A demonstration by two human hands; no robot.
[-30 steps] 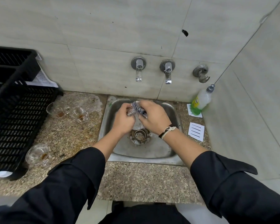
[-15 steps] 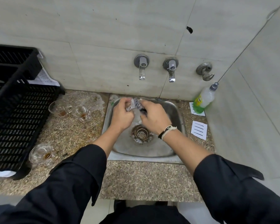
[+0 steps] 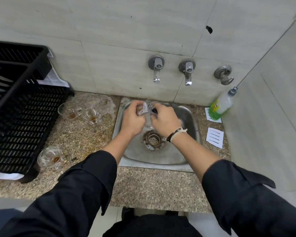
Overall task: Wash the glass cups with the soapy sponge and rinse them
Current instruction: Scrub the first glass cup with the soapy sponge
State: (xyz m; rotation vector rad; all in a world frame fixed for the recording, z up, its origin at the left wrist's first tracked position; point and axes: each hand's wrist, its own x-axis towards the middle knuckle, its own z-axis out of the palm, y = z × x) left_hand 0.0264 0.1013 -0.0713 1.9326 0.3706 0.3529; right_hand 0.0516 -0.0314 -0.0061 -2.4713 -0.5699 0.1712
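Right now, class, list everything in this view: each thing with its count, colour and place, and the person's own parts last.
glass cup in hand: 1, clear, over the sink, gripped by the left hand
sponge: 1, dark, at that cup, in the right hand
dirty glass cups: 3, clear with brown dregs, on the counter left of the sink
sink: 1, steel, set in the counter
counter: 1, speckled granite
taps: 2, chrome, on the wall
soap bottle: 1, clear with green, back right corner
crate: 1, black, far left
left hand: 1
right hand: 1, with a wrist band
sleeves: 2, black
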